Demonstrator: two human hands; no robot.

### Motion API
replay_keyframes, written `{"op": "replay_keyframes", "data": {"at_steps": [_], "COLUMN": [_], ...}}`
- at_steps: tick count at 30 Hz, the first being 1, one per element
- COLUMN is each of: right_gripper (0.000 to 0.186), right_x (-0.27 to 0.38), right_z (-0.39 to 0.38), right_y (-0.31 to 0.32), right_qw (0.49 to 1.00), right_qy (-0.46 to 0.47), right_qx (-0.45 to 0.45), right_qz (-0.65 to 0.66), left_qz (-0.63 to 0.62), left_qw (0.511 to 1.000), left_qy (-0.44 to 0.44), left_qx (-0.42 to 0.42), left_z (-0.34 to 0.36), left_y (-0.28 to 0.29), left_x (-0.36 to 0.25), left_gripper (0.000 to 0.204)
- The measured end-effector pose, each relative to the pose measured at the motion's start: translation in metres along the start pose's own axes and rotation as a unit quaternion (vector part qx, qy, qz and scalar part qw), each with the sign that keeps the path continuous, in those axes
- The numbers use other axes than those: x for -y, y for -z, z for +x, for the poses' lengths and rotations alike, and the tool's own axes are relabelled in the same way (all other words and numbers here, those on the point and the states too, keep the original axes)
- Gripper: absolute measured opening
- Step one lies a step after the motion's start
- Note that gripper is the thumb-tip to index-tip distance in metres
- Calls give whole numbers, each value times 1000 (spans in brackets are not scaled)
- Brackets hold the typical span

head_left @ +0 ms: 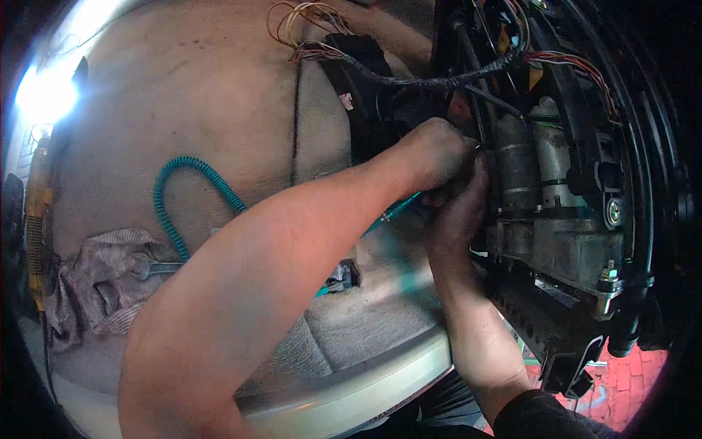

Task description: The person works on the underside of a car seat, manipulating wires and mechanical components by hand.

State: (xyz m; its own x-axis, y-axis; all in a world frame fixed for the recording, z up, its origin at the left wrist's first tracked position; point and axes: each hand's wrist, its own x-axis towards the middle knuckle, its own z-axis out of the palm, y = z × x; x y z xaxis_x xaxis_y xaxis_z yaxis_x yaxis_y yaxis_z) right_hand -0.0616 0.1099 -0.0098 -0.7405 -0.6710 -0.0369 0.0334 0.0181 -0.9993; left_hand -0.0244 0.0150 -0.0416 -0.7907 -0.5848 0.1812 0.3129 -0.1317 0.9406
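My left hand [441, 152] reaches in beside a dark metal frame [512, 293], its fingers bent and mostly hidden. Just below it my right hand [466, 201] comes up with fingers curled, and the two hands meet at a small spot by the metal cylinders [519, 164]. What they pinch there cannot be made out. A slim teal piece [398, 209] shows below my left wrist, close to my right fingers. On the carpet behind my left forearm lies a coiled teal cord [189, 167]; my arm hides part of it.
A wiring harness [417, 80] arches over my hands toward a black box [365, 66]. An open-ended wrench [155, 268] lies on a crumpled striped rag [110, 278]. At left stands a yellow work lamp [36, 212], brightly lit. A pale sill [365, 388] runs along the front.
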Motion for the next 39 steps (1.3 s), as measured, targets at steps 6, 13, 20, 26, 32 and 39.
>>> {"op": "replay_keyframes", "data": {"at_steps": [6,13,20,26,32,39], "right_gripper": [48,47,45,40,45,42], "right_x": [-8,-17,6,5,-3,-16], "right_z": [14,21,-1,-5,3,17], "right_y": [19,28,-5,3,6,17], "right_qw": [991,917,996,993,932,970], "right_qy": [69,221,25,80,192,150], "right_qx": [24,13,-8,-10,-11,-2], "right_qz": [-115,-332,-87,-91,-307,-190], "left_qz": [60,63,300,128,231,310], "left_qw": [996,997,891,981,969,949], "left_qy": [34,-4,-330,118,71,6], "left_qx": [-51,-50,-81,90,57,48], "left_z": [-15,-12,15,-15,-26,-2], "left_y": [-6,-4,3,15,15,15], "left_x": [-28,-22,31,-68,-82,-49], "left_gripper": [30,29,26,25,26,26]}}
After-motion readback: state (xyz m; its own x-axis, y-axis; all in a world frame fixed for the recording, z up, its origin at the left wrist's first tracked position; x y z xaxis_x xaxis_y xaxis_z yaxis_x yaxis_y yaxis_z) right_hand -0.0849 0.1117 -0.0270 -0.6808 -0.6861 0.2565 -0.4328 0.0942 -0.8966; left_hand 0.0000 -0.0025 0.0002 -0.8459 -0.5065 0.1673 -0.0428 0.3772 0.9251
